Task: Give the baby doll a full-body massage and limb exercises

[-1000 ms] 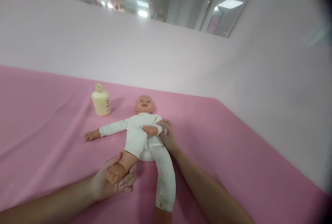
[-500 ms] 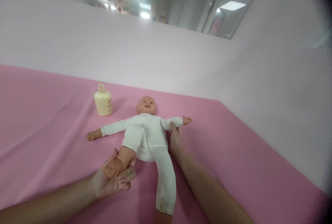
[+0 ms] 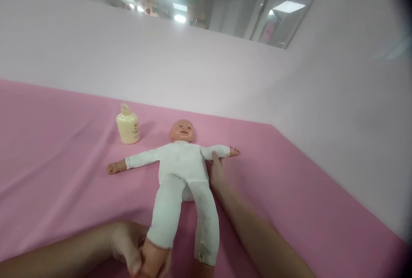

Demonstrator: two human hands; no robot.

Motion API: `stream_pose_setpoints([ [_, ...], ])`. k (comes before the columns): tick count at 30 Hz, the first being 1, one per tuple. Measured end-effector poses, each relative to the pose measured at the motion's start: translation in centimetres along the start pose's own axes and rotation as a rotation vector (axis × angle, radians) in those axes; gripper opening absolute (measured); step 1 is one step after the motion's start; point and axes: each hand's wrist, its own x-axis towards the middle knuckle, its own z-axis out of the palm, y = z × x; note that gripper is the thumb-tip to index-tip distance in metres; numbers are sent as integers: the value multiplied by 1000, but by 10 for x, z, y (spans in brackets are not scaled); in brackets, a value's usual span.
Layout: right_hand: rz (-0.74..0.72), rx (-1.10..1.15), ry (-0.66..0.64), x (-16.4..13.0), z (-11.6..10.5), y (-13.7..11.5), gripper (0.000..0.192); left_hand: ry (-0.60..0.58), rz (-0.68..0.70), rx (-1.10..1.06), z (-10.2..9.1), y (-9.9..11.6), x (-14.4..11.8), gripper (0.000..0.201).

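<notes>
Pink sheet (image 3: 48,149) fills the lower two thirds of the frame, pale wall above it. Baby doll (image 3: 182,170) in a white bodysuit lies face up at centre frame, head toward the wall, arms spread left and right, both legs running down toward the bottom edge. Cream lotion bottle (image 3: 128,128) stands upright to the upper left of the doll's head, near but not touching. Left hand (image 3: 133,250), at bottom centre-left, is closed around the doll's bare lower leg just below the suit cuff, forearm entering from the lower left corner. Right hand (image 3: 216,171) lies alongside the doll's torso under its outstretched arm, fingers extended and touching the fabric; forearm runs in from the lower right. Judgement: the leg appears drawn out straight; to do this well, keep the pull in line with the leg and let the right hand steady the torso so the doll does not slide on the sheet.
</notes>
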Motion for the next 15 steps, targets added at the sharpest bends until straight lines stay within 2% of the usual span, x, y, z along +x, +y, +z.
stream_pose_setpoints([
  [1, 11, -34, -33, -3, 1, -1, 63, 268, -21, -73, 3, 4, -1, 34],
  [3, 4, -135, -125, -8, 0, -3, 58, 612, 14, -154, 8, 11, -3, 45],
  [4, -26, -192, -177, -9, 0, -3, 53, 700, 64, -190, 10, 15, -2, 50],
  [5, -83, -257, -235, -10, -1, -3, 46, 713, 141, -254, 11, 17, -2, 54],
  [6, -160, -327, -296, -10, -2, -4, 39, 681, 229, -352, 11, 19, 0, 56],
  [8, -335, -477, -410, -10, -3, -4, 29, 502, 402, -598, 9, 20, 3, 57],
  [10, -470, -613, -488, -9, -5, -5, 30, 336, 512, -799, 5, 16, 7, 54],
  [12, -495, -645, -496, -9, -5, -4, 33, 221, 555, -823, 1, 10, 11, 50],
  [15, -427, -537, -441, -8, -5, -1, 32, -1, 582, -649, -2, 1, 12, 46],
])
